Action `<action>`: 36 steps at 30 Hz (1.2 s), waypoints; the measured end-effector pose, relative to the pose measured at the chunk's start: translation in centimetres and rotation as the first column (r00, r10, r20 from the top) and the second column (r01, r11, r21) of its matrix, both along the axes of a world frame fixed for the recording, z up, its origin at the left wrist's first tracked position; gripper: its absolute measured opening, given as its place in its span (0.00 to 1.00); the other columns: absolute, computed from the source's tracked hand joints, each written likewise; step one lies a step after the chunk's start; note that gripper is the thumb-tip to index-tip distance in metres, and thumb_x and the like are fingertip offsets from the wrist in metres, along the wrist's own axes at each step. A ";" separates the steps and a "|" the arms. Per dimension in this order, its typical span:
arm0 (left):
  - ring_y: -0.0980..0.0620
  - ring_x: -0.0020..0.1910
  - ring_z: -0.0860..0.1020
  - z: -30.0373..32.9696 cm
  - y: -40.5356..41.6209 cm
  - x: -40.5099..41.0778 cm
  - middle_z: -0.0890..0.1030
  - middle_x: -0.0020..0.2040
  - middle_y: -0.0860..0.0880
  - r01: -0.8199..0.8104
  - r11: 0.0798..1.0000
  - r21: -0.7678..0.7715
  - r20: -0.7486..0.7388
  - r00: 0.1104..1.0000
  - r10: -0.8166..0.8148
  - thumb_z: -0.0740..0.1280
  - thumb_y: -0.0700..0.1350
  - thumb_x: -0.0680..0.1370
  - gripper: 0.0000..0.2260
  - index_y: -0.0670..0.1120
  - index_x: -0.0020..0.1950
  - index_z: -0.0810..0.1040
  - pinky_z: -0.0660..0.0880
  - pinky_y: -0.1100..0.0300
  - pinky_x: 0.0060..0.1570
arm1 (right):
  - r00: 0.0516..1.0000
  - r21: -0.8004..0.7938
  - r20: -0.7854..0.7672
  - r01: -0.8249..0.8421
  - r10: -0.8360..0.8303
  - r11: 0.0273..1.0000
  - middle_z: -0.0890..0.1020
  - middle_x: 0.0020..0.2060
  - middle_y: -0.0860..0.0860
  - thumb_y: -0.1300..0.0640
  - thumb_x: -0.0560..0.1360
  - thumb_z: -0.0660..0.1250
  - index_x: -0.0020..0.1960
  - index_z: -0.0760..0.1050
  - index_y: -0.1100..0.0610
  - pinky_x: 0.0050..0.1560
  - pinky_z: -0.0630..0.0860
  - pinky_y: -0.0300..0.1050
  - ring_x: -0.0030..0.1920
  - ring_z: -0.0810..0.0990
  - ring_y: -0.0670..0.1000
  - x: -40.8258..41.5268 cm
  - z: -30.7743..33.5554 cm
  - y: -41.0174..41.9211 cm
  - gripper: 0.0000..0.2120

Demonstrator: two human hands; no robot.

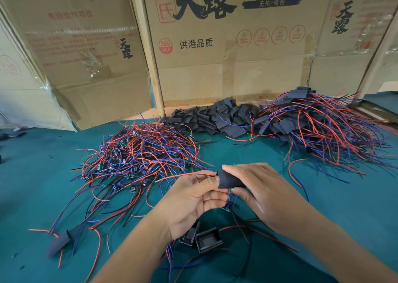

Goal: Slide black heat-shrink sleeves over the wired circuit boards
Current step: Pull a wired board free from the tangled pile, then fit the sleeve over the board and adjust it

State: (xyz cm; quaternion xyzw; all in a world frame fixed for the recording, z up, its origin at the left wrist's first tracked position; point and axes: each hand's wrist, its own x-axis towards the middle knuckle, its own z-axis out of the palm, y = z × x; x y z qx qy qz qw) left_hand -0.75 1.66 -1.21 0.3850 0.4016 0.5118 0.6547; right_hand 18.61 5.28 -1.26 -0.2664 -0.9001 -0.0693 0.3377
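My right hand [258,192] pinches a black heat-shrink sleeve [229,180] between thumb and fingers, above the green table. My left hand [193,201] pinches red and black wires [183,176] that enter the sleeve's left end. A small blue circuit board [229,206] hangs just under the sleeve between both hands. A heap of bare wired boards [137,153] lies to the left. Loose black sleeves [215,119] are piled at the back. A heap of sleeved boards [318,127] lies at the right.
Two open black sleeves [206,239] lie under my left wrist. One sleeved board [59,243] rests at the near left. Cardboard boxes [226,45] stand as a wall behind the green mat [38,185]. Stray wires trail across the mat near my arms.
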 end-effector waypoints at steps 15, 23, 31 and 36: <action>0.49 0.33 0.82 0.3 -0.1 0.4 0.82 0.38 0.40 -0.015 0.998 -0.061 0.137 0.990 0.023 0.74 0.40 0.73 0.07 0.38 0.48 0.79 0.80 0.59 0.35 | 1.000 0.018 -0.024 0.004 -0.003 1.000 0.79 0.62 0.50 0.54 0.75 0.66 0.65 0.76 0.59 0.60 0.73 0.49 0.60 0.77 0.50 -0.2 0.1 -0.5 0.19; 0.50 0.37 0.80 0.2 0.5 -0.1 0.81 0.42 0.44 -0.008 0.999 0.049 0.191 0.982 -0.002 0.73 0.47 0.69 0.15 0.40 0.52 0.85 0.79 0.59 0.40 | 0.978 0.156 -0.105 0.194 -0.179 0.968 0.84 0.39 0.50 0.54 0.77 0.62 0.52 0.80 0.60 0.47 0.72 0.48 0.39 0.81 0.54 1.2 2.9 2.2 0.13; 0.52 0.35 0.77 -0.1 0.5 -0.3 0.78 0.41 0.47 -0.008 0.997 0.077 0.106 0.994 0.000 0.73 0.47 0.69 0.12 0.44 0.49 0.84 0.76 0.60 0.36 | 0.803 0.110 -0.105 0.596 -0.587 0.796 0.79 0.45 0.62 0.57 0.77 0.68 0.61 0.80 0.57 0.44 0.69 0.51 0.46 0.77 0.62 9.1 12.6 17.0 0.13; 0.52 0.35 0.75 -0.5 0.8 -1.0 0.77 0.40 0.46 -0.053 0.994 0.100 0.112 0.993 0.042 0.75 0.50 0.67 0.14 0.44 0.49 0.83 0.74 0.60 0.35 | 0.544 -0.222 0.192 0.835 -0.817 0.504 0.79 0.57 0.64 0.61 0.78 0.63 0.62 0.77 0.62 0.57 0.75 0.53 0.58 0.77 0.63 12.4 10.5 23.5 0.14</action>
